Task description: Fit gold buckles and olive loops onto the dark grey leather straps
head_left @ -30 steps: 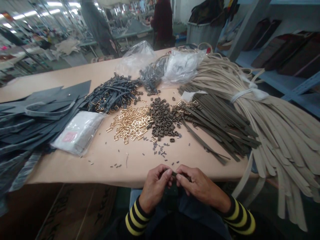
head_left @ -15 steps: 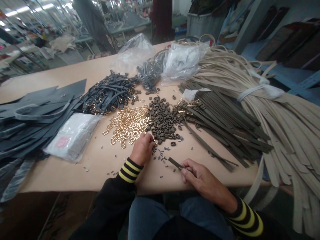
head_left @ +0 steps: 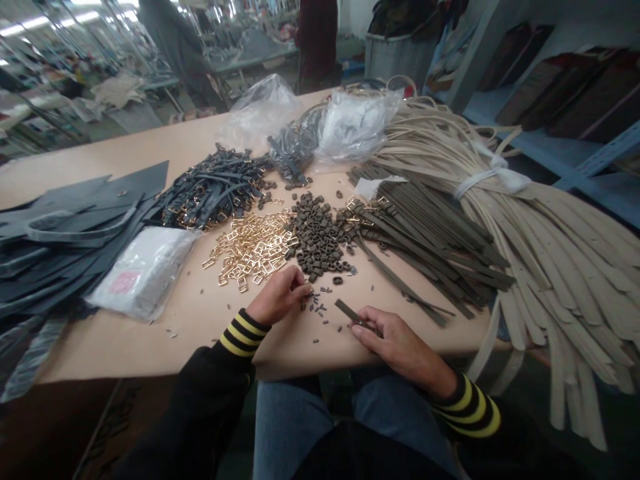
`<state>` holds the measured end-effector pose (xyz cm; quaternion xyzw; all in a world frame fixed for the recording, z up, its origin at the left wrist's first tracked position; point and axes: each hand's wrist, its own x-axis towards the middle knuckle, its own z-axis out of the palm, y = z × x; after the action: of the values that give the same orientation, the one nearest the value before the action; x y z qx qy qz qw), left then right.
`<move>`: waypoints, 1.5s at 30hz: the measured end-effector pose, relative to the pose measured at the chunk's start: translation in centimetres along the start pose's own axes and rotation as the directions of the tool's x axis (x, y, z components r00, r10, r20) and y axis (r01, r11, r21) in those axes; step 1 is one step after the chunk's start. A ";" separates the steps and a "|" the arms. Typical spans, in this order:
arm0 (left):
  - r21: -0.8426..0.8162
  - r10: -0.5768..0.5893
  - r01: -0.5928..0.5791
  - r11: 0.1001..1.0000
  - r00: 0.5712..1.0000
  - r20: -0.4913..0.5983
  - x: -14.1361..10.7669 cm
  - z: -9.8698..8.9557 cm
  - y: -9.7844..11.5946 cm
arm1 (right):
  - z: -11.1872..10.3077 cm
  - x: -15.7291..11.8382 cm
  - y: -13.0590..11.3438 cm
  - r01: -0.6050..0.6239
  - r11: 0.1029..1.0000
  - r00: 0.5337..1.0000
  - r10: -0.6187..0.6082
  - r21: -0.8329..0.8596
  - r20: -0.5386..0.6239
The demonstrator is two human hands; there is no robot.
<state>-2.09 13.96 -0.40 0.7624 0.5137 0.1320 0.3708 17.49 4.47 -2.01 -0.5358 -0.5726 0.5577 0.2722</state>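
My left hand (head_left: pixel 279 293) is closed in a pinch just in front of the gold buckles (head_left: pixel 257 243). Whatever its fingertips hold is too small and hidden to make out. Small dark metal pieces (head_left: pixel 320 308) lie scattered beside those fingertips. My right hand (head_left: pixel 393 340) grips a short olive strap (head_left: pixel 346 308) near the table's front edge, its flat end pointing up and left. Behind the hands sits a heap of olive strap loops (head_left: pixel 320 233), touching the buckles. One loop (head_left: pixel 338 280) lies apart from that heap.
Long olive straps (head_left: pixel 435 240) and beige straps (head_left: pixel 545 247) cover the right side. Dark buckled straps (head_left: pixel 215 187) lie behind, near clear plastic bags (head_left: pixel 355 123). On the left are dark flat pieces (head_left: pixel 65 220) and a wrapped packet (head_left: pixel 145 270). A person (head_left: pixel 317 40) stands beyond the table.
My left hand has shifted slightly left and stays pinched close to the small metal pieces. My right hand still holds the olive strap. The whole view has turned a little.
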 end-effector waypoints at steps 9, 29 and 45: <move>-0.690 -0.061 0.146 0.709 0.987 0.147 -6.2 5.7 4.3 | 0.7 -1.2 -0.4 0.108 0.990 0.994 -0.106 0.095 -0.025; -0.913 -0.356 0.329 0.242 0.905 0.232 -9.1 7.4 5.1 | 1.0 -2.6 0.7 0.213 0.968 0.967 -0.228 0.134 0.117; -0.840 -0.318 0.314 0.442 0.931 0.181 -10.8 9.1 4.6 | 0.9 -2.9 0.7 0.143 0.990 0.938 -0.132 -0.011 0.321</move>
<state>1.64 -0.32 -1.47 0.3684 0.5137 0.2982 0.7152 17.73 1.34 -2.05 -0.4017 -0.6544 0.6068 0.2053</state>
